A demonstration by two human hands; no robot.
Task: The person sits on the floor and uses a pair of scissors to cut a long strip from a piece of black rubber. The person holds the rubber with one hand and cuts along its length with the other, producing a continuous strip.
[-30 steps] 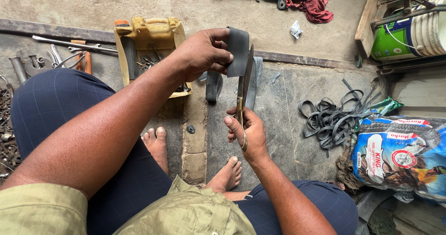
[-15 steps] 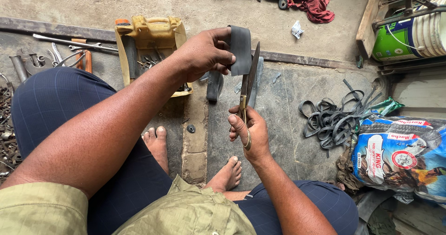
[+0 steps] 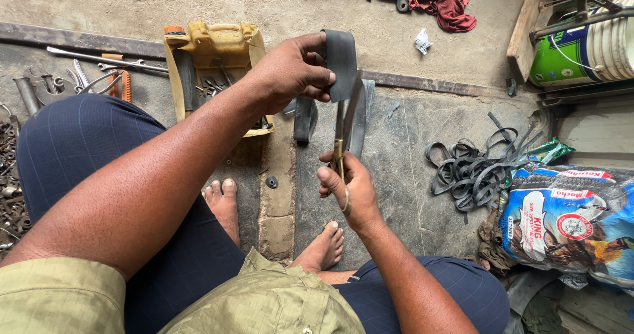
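Rubber strip (image 3: pixel 340 63) pinched taut in left hand (image 3: pixel 290 70); right hand (image 3: pixel 350 188) grips scissors (image 3: pixel 345 126), blades parted just below. Keep strip tensioned, fingers above blades.

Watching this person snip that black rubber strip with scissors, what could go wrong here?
The left hand pinches the rubber strip right beside the open blades of the scissors held by the right hand; a slip could nick those fingers. The strip hangs unsupported, so the cut may wander. Bare feet lie below, should the scissors drop.
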